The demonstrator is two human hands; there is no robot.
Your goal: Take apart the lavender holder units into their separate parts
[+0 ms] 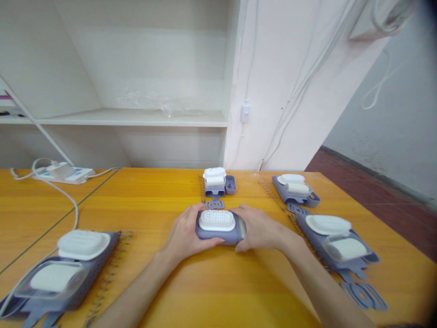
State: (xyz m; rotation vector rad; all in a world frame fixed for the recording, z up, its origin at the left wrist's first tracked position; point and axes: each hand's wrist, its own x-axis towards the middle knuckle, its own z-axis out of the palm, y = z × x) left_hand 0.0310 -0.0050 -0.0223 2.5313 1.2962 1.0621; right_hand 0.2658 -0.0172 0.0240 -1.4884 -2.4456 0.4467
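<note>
A grey-purple plastic box [221, 235] sits between my hands at the middle of the table. On its upper face lies a white oval brush [217, 220] with short bristles or nubs pointing up. My left hand [186, 232] clasps the box's left end, thumb along the front side. Around the right end, where a whitish part shows, my right hand [254, 228] is wrapped. Just behind the box lies a flat grey slotted piece [215, 205]. Whether the box touches the tabletop is hard to tell.
Similar grey sets with white ovals and rolls lie at the left [73, 273], back [215, 182], right [336, 239] and far right [295, 187]. Coiled springs [105, 278] lie alongside. A power strip [66, 174] with a white cable is at the back left of the table [211, 291].
</note>
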